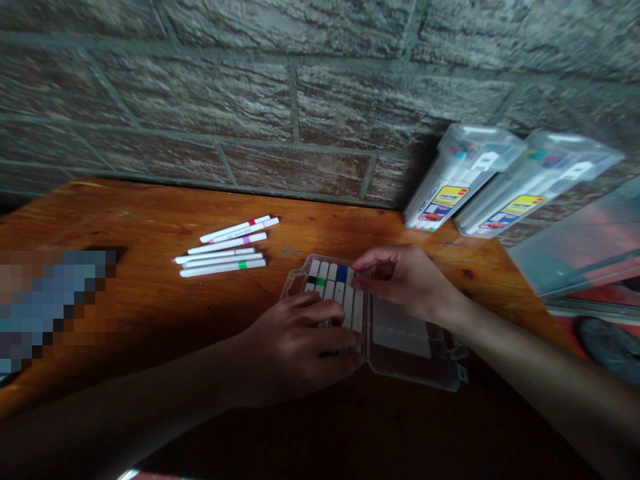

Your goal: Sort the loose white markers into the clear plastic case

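An open clear plastic case [414, 373] lies on the table, with several white markers [320, 280] side by side in its left half. Their coloured bands include black, green and blue. My left hand [305, 343] curls over the lower ends of the row, its fingertips closed at the rightmost marker [357, 310]. Thumb and fingers of my right hand [407, 280] pinch near the upper end of that same marker, at the case's hinge side. My left hand hides the bottom of the row.
Several loose white markers [227, 250] lie left of the case on the wooden table [140, 233]. Two clear marker boxes, one left [460, 177] and one right [537, 183], stand at the back right against the brick wall [330, 100]. A pixelated rectangle [45, 307] covers something far left.
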Tool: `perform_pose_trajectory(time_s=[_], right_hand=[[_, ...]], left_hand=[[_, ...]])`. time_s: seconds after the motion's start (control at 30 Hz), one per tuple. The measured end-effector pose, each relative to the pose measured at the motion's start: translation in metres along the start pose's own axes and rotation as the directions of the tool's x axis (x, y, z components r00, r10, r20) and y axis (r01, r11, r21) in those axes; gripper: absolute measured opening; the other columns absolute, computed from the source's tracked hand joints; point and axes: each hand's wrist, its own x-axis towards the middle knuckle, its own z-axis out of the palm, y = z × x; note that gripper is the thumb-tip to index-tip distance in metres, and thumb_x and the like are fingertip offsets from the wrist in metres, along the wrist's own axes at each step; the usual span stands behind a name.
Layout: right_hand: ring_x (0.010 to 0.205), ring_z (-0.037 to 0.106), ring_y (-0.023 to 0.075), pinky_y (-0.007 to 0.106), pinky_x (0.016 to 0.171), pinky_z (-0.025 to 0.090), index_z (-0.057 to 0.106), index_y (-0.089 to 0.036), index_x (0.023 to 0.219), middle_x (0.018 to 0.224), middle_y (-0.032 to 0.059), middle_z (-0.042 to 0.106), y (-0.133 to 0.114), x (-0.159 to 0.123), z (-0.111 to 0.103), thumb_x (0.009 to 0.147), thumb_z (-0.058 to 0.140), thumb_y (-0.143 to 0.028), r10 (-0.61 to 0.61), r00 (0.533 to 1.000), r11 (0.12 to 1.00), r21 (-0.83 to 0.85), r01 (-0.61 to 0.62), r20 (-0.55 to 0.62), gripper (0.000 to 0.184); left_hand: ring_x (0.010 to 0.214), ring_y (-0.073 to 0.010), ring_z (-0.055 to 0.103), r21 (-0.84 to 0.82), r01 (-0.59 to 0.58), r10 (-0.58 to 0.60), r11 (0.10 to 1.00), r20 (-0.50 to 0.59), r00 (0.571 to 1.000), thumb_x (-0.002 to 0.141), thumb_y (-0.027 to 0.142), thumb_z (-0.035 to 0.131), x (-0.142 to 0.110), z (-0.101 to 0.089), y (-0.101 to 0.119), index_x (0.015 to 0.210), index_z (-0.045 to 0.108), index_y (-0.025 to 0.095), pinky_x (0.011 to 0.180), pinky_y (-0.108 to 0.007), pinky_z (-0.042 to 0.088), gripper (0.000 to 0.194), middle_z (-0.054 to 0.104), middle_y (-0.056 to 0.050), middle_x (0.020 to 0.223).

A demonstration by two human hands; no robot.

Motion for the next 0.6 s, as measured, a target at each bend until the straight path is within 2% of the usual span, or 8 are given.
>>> perform_pose_trajectory(time_s=[0.33,0.47,0.6], right_hand=[[0.069,0.070,0.0172,0.030,0.061,0.052,0.081,-0.021,0.098,0.084,0.0031,0.079,0.015,0.002,0.005,0.091,0.078,-0.029,-0.115,0.993,0.988,-0.109,0.111,-0.032,0.011],[0.072,0.069,0.0160,0.029,0.065,0.051,0.080,-0.022,0.098,0.087,0.0021,0.079,0.010,0.003,0.008,0.097,0.073,-0.031,-0.178,0.983,0.974,-0.146,0.171,-0.038,0.011],[0.069,0.066,0.0144,0.028,0.063,0.049,0.077,-0.020,0.091,0.080,0.0013,0.074,0.001,0.001,0.010,0.103,0.065,-0.035,-0.217,0.974,0.962,-0.183,0.202,-0.064,0.023]], left_hand=[[0.083,-0.0152,0.067,-0.008,0.017,-0.017,1.000,-0.010,1.000,0.095,0.016,0.075,-0.001,0.002,0.002,0.091,0.078,0.021,0.074,-0.032,0.051,0.007,0.082,0.003,0.096],[0.086,-0.0160,0.066,-0.024,0.018,-0.018,1.000,0.006,1.000,0.093,0.018,0.078,-0.006,0.006,0.002,0.096,0.077,0.021,0.077,-0.033,0.051,0.004,0.081,0.001,0.098],[0.087,-0.0173,0.065,-0.053,0.024,-0.024,0.998,-0.012,1.000,0.093,0.019,0.077,-0.010,0.010,0.000,0.098,0.076,0.020,0.079,-0.034,0.051,0.006,0.081,0.000,0.100]])
